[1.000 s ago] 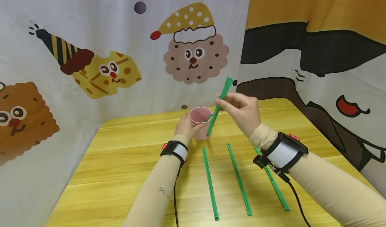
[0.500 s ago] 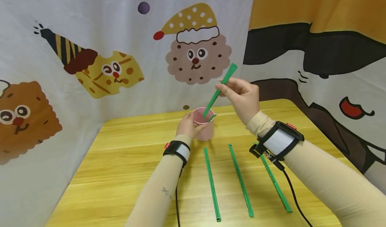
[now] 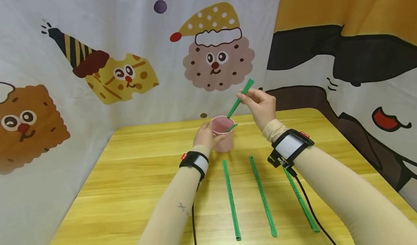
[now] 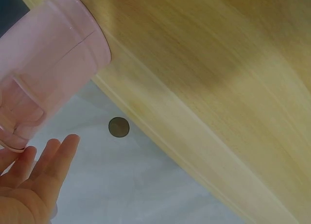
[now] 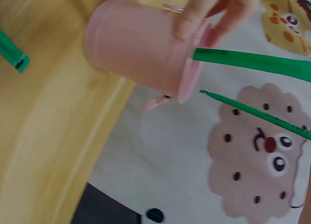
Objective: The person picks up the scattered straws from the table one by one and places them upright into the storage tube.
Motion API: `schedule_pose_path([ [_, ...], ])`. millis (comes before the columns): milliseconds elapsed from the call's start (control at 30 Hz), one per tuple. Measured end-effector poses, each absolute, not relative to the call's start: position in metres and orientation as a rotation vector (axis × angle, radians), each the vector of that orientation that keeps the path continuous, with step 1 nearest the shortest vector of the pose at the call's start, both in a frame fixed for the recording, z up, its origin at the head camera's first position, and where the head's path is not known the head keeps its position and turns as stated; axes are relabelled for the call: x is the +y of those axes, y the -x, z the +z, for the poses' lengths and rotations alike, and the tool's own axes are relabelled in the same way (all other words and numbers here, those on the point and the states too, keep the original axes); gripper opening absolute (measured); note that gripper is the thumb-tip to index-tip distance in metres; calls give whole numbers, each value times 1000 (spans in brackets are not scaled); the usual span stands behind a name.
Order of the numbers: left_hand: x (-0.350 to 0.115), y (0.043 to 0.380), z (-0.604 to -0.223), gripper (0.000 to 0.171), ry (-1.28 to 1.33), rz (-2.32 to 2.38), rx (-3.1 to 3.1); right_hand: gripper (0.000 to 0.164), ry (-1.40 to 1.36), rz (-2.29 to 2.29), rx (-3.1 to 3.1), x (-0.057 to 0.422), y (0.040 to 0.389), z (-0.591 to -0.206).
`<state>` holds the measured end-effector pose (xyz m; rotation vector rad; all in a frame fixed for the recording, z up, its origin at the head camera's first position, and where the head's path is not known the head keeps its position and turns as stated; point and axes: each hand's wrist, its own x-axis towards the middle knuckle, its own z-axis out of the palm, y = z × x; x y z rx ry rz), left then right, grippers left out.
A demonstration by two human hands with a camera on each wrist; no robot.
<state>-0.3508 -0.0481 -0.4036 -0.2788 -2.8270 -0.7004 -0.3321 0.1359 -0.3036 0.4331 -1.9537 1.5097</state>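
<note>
A pink cup [image 3: 224, 143] stands upright near the table's back edge. My left hand [image 3: 203, 134] holds it from the left, thumb across its front near the rim. One green wrapped straw [image 3: 232, 127] leans inside, its end poking out past the right of the rim. Above the cup, my right hand [image 3: 262, 106] pinches another green wrapped straw [image 3: 239, 102] between thumb and fingertips, slanted with its lower end down. In the right wrist view that straw's tip [image 5: 204, 92] is just outside the cup's mouth. The left wrist view shows a raised handle shape [image 4: 24, 102] on the cup's side.
Three more green wrapped straws lie spaced apart on the wooden table [image 3: 140, 176]: a left one [image 3: 232, 201], a middle one [image 3: 264, 198] and a right one [image 3: 303, 203], partly under the right forearm. A printed cloth [image 3: 130, 13] hangs behind the table.
My right hand lifted the straw from in front of the cup to above its mouth, then lowered slightly, bringing the tip to the rim's back right. The left hand stays on the cup.
</note>
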Motion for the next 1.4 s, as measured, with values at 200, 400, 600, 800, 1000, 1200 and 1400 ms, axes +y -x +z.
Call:
schedule_pose_path([
  [200,-49,352,-401,81,270,-688,-2852,28,-320,1557,-2043,131,344,-324],
  [400,-49,353,-402,82,269,-668,-2857,34,-249,1554,-2133,130,352,-341],
  [600,-47,354,-400,81,282,-640,-2853,33,-229,1550,-2183,133,352,-355],
  [800,-48,355,-402,80,268,-636,-2849,30,-196,1539,-2267,131,352,-369],
  [1000,-50,353,-403,80,263,-651,-2842,26,-197,1542,-2293,127,350,-378],
  [1200,-50,353,-403,82,255,-660,-2842,27,-216,1521,-2311,128,347,-384],
  [1400,-50,353,-404,85,283,-674,-2834,22,-261,1485,-2332,133,344,-387],
])
